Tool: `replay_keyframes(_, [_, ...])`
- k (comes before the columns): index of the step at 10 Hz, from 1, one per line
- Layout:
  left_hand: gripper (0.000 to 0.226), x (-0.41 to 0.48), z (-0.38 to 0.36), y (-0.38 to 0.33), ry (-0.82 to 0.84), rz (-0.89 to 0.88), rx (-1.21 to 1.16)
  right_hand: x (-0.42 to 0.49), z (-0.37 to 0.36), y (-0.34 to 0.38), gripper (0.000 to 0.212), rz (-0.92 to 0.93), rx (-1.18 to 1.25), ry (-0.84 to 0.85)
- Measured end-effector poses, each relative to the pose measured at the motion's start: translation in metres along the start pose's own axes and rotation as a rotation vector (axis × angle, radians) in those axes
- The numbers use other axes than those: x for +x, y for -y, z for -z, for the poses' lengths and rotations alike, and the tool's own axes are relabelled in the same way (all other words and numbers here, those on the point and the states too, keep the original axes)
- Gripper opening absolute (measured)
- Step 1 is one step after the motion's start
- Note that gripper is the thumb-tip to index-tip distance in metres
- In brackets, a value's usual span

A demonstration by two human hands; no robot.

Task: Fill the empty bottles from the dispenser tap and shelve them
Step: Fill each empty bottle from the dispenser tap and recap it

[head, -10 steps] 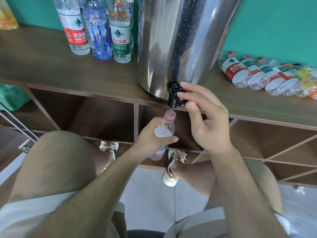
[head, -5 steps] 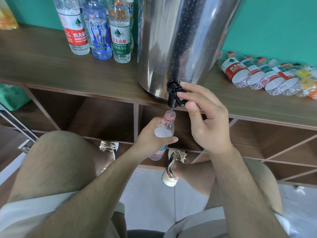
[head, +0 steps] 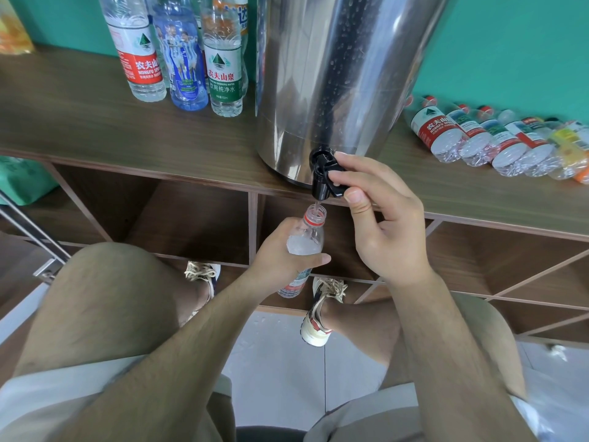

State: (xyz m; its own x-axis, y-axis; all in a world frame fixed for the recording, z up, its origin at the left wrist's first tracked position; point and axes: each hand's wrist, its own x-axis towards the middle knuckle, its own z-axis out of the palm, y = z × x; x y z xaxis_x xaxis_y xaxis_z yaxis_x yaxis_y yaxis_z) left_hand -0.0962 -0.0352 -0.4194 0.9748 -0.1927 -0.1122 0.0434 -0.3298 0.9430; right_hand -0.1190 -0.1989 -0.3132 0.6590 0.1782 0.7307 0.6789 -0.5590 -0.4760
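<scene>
A steel dispenser (head: 334, 78) stands on the wooden shelf top (head: 79, 116), its black tap (head: 323, 175) over the front edge. My right hand (head: 382, 218) pinches the tap lever between thumb and fingers. Directly below the spout, my left hand (head: 280, 260) grips a clear plastic bottle (head: 307, 240) with a red neck ring, upright and slightly tilted. A thin stream runs into its mouth, and the water level shows near its shoulder. Several empty bottles (head: 497, 141) lie on their sides at the right of the dispenser.
Three upright filled bottles (head: 185, 55) stand left of the dispenser against the green wall. Open cubbies (head: 191, 224) run under the shelf top. My knees and shoes are close to the unit, above a tiled floor. A metal frame (head: 28, 231) slants at the left.
</scene>
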Motion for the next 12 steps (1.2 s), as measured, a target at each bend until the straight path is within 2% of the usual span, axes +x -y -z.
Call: replay_keyframes(12, [0.068, 0.0001, -0.0006, 0.0017, -0.002, -0.009, 0.002, 0.0001, -0.0001, 0.0001, 0.025, 0.005, 0.004, 0.0])
